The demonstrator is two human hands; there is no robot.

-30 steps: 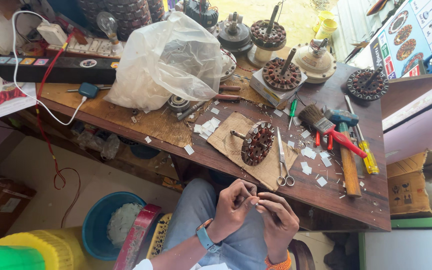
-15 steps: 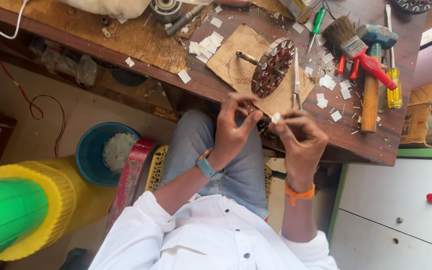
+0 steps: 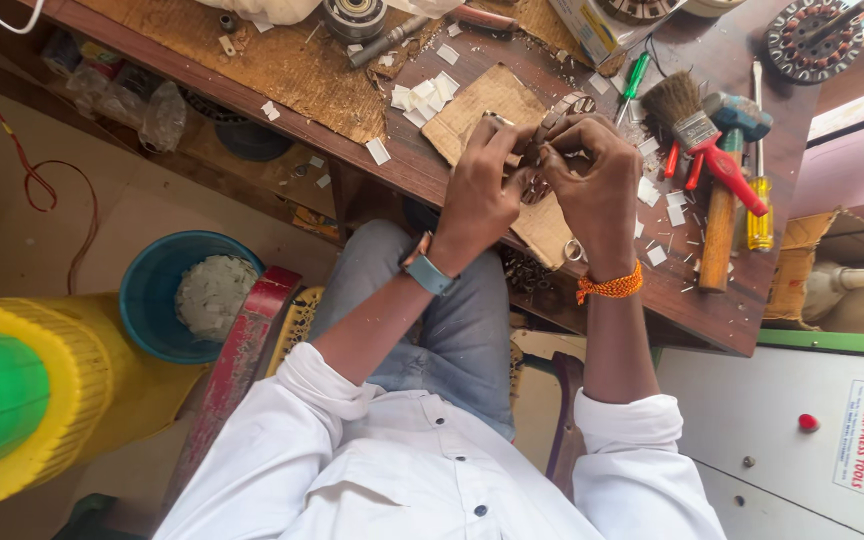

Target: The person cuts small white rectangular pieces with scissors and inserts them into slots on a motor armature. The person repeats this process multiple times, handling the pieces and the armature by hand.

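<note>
Wide wooden counter [image 3: 282, 70] fills the top of the view, its near edge running down toward the right, and the person in a white shirt sits right up against it. Off the counter, low at the left, there's a blue bucket [image 3: 157, 280] of pale scraps. On the counter, a brown cardboard sheet [image 3: 472, 115] lies close to the near edge, and both hands are working right over it. Left hand [image 3: 482, 190], blue watch on the wrist, fingers curled and pinched in; right hand [image 3: 597, 185], orange thread on the wrist, fingers bent the same way. Between them, a round motor stator [image 3: 542, 160], mostly hidden, gripped from both sides just above the cardboard. Toward the counter's right edge, a wooden-handled hammer [image 3: 722, 200] lies beside a red-handled paintbrush [image 3: 697, 135] and a yellow screwdriver [image 3: 758, 195]. Small white paper slips [image 3: 422, 95] are scattered around the cardboard, some touching it.
</note>
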